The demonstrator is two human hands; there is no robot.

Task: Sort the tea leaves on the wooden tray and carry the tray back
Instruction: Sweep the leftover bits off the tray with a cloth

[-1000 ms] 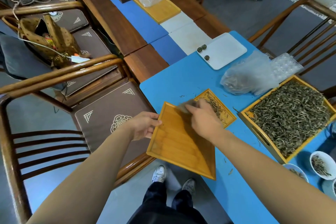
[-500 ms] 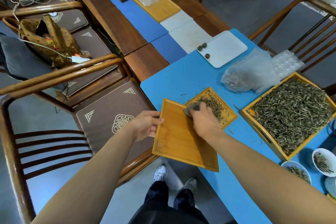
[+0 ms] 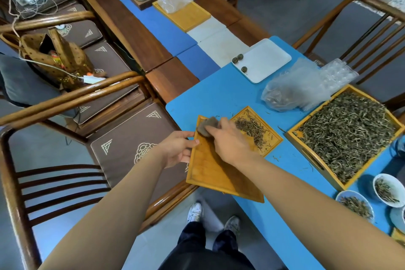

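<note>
A bare wooden tray (image 3: 210, 173) lies at the near left corner of the blue table, partly overhanging the edge. My left hand (image 3: 178, 150) grips its left rim. My right hand (image 3: 228, 138) presses a grey cloth (image 3: 207, 126) onto the tray's far left corner. Just beyond lies a smaller wooden tray (image 3: 270, 141) with a heap of dark tea leaves (image 3: 252, 130). To the right stands a large wooden box (image 3: 306, 155) full of greenish tea leaves (image 3: 348, 131).
A white plate (image 3: 266, 59) with three tea balls sits farther back, clear plastic bags (image 3: 293, 92) beside it. White bowls (image 3: 386, 190) of leaves stand at the near right. Wooden chairs (image 3: 122, 144) crowd the left; one more chair stands far right.
My right hand has slid the grey cloth leftward across the tray's far end to its far left corner. The tray has turned slightly under my left hand.
</note>
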